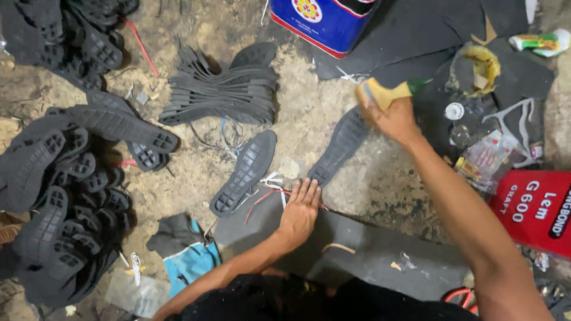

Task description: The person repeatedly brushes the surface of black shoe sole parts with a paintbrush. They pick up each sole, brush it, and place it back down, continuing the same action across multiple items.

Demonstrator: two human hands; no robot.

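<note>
Black rubber sole (344, 144) lies tread-up on the floor (309, 113) under the right hand (392, 116), which grips a yellow brush (386, 93); the left hand (299, 212) rests flat and empty on a dark mat (357, 249). One more sole (245, 172) lies beside it, while big piles (59, 196) and a stack of flat strips (223, 89) wait to the left, so most work seems left.
</note>
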